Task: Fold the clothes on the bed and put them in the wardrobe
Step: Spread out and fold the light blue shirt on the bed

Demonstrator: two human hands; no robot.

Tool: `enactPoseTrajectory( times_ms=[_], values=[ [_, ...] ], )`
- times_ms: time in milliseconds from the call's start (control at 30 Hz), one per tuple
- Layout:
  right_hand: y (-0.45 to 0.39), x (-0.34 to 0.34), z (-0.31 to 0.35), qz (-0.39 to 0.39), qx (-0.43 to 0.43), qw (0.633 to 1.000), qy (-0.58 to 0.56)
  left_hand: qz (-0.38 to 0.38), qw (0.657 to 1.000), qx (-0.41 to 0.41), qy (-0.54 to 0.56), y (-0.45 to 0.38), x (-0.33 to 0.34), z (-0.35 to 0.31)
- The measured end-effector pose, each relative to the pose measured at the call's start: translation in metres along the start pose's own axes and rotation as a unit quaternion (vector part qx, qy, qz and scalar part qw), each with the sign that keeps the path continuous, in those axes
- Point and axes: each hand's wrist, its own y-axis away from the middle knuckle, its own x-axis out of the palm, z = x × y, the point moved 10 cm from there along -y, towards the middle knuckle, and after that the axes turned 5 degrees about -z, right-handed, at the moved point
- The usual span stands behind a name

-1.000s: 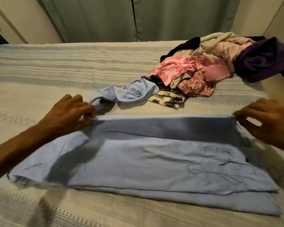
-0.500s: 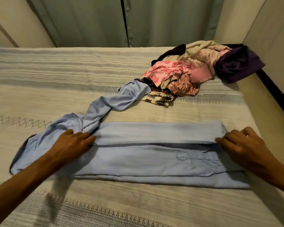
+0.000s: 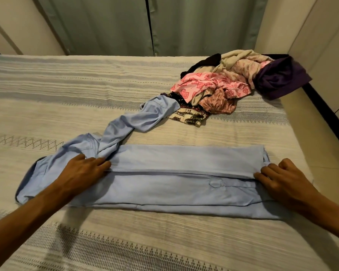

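A light blue shirt (image 3: 184, 190) lies across the near part of the bed (image 3: 76, 98), folded lengthwise into a long band with its far side turned over onto the front. My left hand (image 3: 82, 171) rests flat on the left end of that fold, fingers pointing right. At the right end my right hand (image 3: 282, 180) presses on the fold's edge with its fingertips. One sleeve (image 3: 137, 122) trails unfolded toward the far right. A pile of unfolded clothes (image 3: 229, 87), pink, beige, patterned and purple, sits at the far right of the bed.
Behind the bed stands a grey-green wardrobe front (image 3: 115, 26) with a dark vertical seam. A pale wall (image 3: 321, 45) and a dark strip run along the bed's right edge. The striped bedspread stretches bare to the left and in front of the shirt.
Both hands carried the shirt's far edge toward me and laid it down over the front. They now rest on the ends of the fold. The camera view pulled back.
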Motion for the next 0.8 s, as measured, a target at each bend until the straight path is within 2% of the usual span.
enactPoseTrajectory(
  times_ms=[100, 300, 333, 400, 467, 533, 567, 633, 667, 733, 800],
  values=[
    [-0.006, 0.001, 0.002, 0.018, 0.011, 1.0, 0.001, 0.012, 1.0, -0.003, 0.007, 0.005, 0.003, -0.002],
    [-0.006, 0.004, -0.01, 0.112, 0.088, 0.989, -0.028, 0.016, 1.0, -0.022, -0.014, 0.012, 0.002, -0.006],
    [0.003, 0.019, -0.013, 0.142, 0.102, 0.984, -0.039, 0.02, 0.999, -0.027, -0.017, 0.016, 0.002, -0.005],
    [0.036, 0.087, -0.027, 0.138, 0.081, 0.985, -0.068, 0.034, 0.999, -0.039, -0.016, 0.019, 0.004, -0.006],
    [0.05, 0.118, -0.043, 0.137, 0.081, 0.983, -0.089, 0.052, 0.996, -0.066, -0.004, 0.017, 0.002, -0.007],
    [0.011, 0.083, -0.023, 0.172, 0.117, 0.972, -0.111, 0.054, 0.994, -0.093, 0.012, 0.015, -0.007, -0.014],
    [-0.023, 0.035, -0.013, 0.126, 0.166, 0.973, -0.102, 0.042, 0.994, -0.098, 0.027, 0.011, -0.013, -0.021],
    [-0.075, -0.044, 0.028, 0.01, 0.204, 0.964, -0.17, 0.008, 0.991, -0.1, 0.092, -0.006, -0.027, -0.042],
    [-0.096, -0.063, 0.05, -0.009, 0.213, 0.955, -0.205, -0.01, 0.983, -0.103, 0.149, -0.02, -0.033, -0.055],
    [-0.133, -0.047, 0.089, 0.037, 0.219, 0.94, -0.26, -0.035, 0.952, -0.141, 0.27, -0.059, -0.036, -0.079],
    [-0.168, -0.015, 0.124, 0.066, 0.224, 0.935, -0.267, -0.033, 0.901, -0.234, 0.363, -0.094, -0.019, -0.089]
  ],
)
